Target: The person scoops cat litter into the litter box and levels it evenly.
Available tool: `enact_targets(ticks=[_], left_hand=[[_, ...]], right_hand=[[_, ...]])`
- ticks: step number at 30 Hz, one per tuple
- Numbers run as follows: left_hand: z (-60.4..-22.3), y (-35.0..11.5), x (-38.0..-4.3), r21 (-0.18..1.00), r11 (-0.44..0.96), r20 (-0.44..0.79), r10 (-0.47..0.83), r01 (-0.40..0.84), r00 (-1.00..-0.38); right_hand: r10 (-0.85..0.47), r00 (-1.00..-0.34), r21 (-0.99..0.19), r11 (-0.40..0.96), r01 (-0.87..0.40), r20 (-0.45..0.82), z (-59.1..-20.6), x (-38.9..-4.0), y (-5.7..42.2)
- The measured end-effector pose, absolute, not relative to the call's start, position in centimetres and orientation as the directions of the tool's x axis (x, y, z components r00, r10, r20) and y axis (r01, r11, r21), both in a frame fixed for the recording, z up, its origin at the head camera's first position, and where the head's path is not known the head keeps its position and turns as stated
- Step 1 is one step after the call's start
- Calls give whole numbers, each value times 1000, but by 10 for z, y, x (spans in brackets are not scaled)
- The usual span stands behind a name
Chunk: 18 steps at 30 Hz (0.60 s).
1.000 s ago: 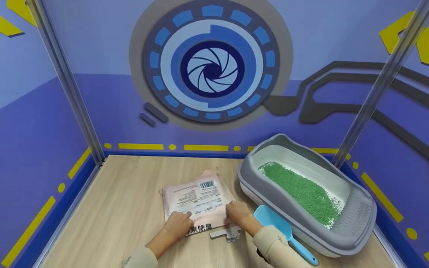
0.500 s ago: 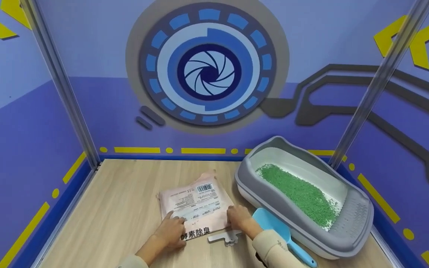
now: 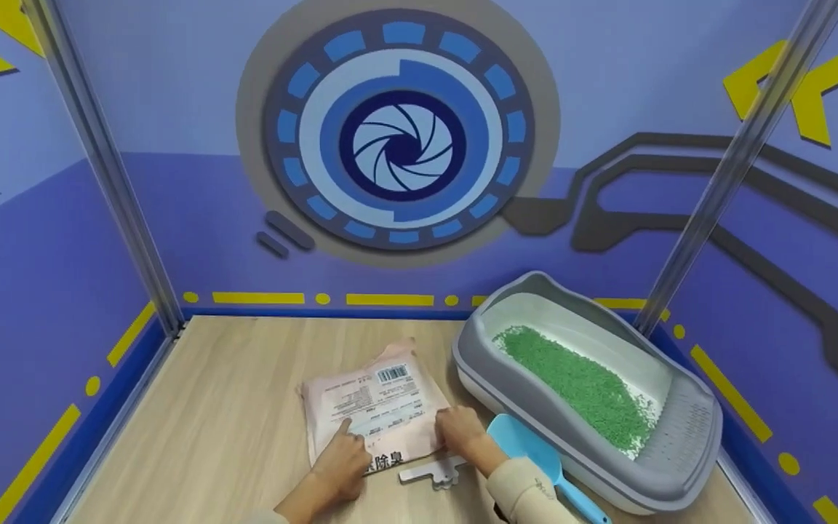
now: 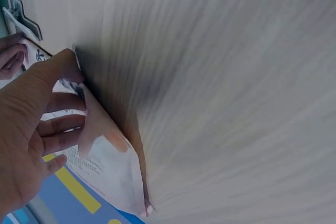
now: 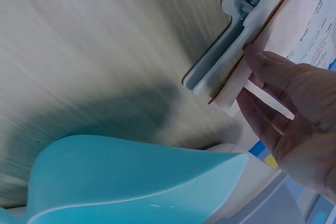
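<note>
A flat pink bag (image 3: 382, 407) with a barcode and printed text lies on the wooden table. My left hand (image 3: 342, 466) pinches its near-left edge, the index finger stretched over the printed face in the head view. In the left wrist view the thumb is at the edge of the bag (image 4: 107, 169) and the other fingers bend over its face. With thumb and fingers, my right hand (image 3: 460, 431) grips the near-right corner. Close by the bag's near edge lies a grey clip (image 5: 244, 24), partly behind the right hand in the head view.
A blue scoop (image 3: 528, 440) lies right of the right hand, its handle toward me. Beyond it stands a grey and white litter box (image 3: 688, 429) holding green pellets (image 3: 572, 378). Printed blue panels (image 3: 201, 225) and metal posts (image 3: 110, 175) border the table (image 3: 222, 393).
My left hand has shifted along the bag's near edge to the left, and its index finger now stretches over the print. The right hand stays on its corner. The head view has shifted slightly.
</note>
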<state>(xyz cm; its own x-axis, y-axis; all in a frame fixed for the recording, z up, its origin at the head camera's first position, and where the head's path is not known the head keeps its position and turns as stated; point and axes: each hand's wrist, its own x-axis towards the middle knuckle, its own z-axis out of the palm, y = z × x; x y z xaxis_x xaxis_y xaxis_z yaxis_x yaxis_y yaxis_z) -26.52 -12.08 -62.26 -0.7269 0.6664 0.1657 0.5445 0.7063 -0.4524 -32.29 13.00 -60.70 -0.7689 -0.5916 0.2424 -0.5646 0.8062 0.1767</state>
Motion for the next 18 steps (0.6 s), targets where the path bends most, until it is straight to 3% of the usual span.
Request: enact_targets(ticks=[3,6,11,18], left_hand=[[-625,-120,-266,-494,685,166,679,536,-715],[-624,-125,-267,-458,697,191,683,552,-705],[-620,-139,-271,-280,735,250,677,617,-692],[-611,-145,-281,-52,775,180,628,630,-757]], right_hand=[[-587,-772,129,808,-574,244,-611,-321,132],[-604,-756,98,793,-601,252,-611,-322,132],[-639,-715,133,764,-631,283,-615,-324,134],[-635,-723,201,772,-603,273,-623,-325,137]])
